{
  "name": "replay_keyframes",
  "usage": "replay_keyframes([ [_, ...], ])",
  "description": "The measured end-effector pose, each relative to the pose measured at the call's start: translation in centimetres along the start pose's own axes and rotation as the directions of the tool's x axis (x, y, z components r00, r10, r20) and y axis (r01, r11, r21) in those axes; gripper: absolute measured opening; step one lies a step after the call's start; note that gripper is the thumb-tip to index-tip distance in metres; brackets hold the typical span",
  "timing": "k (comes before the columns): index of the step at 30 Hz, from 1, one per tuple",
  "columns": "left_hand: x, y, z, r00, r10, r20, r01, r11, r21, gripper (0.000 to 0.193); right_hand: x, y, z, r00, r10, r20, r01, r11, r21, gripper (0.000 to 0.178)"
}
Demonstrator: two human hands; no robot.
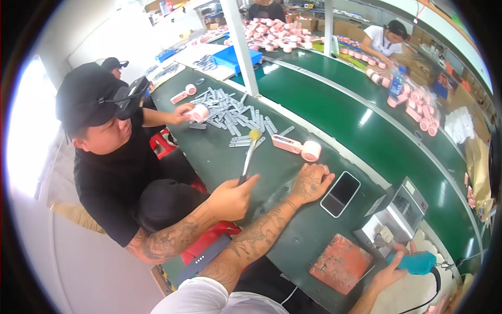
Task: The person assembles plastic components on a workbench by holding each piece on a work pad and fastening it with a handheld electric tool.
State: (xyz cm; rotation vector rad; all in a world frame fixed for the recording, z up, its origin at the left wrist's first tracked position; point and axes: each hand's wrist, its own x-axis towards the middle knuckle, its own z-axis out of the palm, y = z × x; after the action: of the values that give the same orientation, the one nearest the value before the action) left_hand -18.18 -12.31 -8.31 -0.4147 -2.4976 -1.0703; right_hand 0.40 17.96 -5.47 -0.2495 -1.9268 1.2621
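Note:
My left hand point(312, 183), at the end of a tattooed forearm, rests on the dark green bench with its fingers curled. What is in them, if anything, is hidden. Just beyond it lies a pink handheld fan point(299, 148) with a round head. My right hand point(389, 272) grips a teal powered hand tool point(415, 262) with a black cord, beside a grey screw-feeder-like machine point(395, 214). A worn red square plate point(341, 263) lies between my arms, and a smartphone point(340, 194) is near my left hand.
On the left, a co-worker in black point(112, 157) holds a yellow-headed mallet-like tool point(254, 137) and a pink fan part point(199, 113). Grey strips point(230, 112) are heaped before them. A green conveyor point(334, 115) runs behind a white post point(240, 47). Pink parts point(415, 104) lie beyond.

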Motion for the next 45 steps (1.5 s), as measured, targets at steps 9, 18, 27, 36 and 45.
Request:
replay_keyframes([
  [9, 0.4, -0.2, -0.1, 1.000, 0.014, -0.006, -0.014, 1.000, -0.005, 0.022, 0.1, -0.5, 0.8, 0.999, 0.033, -0.028, -0.031, 0.997, 0.067, 0.057],
  [18, 0.1, -0.4, 0.3, 1.000, 0.008, -0.008, -0.008, 0.999, -0.032, 0.024, 0.1, -2.1, 0.8, 0.994, 0.089, -0.060, -0.082, 0.990, 0.117, 0.054],
  [27, 0.1, -0.3, 0.1, 1.000, 0.019, 0.015, -0.019, 0.998, 0.052, 0.024, 0.2, -2.4, 1.1, 0.997, 0.025, -0.074, -0.019, 0.996, 0.084, 0.056],
  [36, 0.4, -0.3, -0.3, 1.000, 0.006, -0.001, -0.006, 0.999, 0.045, 0.026, 0.2, -2.3, 1.6, 0.994, 0.067, -0.083, -0.057, 0.991, 0.121, 0.061],
  [45, 0.3, -0.2, 0.4, 1.000, 0.009, -0.012, -0.008, 0.999, 0.053, 0.027, 0.2, -2.3, 1.3, 0.993, 0.093, -0.077, -0.083, 0.988, 0.132, 0.062],
])
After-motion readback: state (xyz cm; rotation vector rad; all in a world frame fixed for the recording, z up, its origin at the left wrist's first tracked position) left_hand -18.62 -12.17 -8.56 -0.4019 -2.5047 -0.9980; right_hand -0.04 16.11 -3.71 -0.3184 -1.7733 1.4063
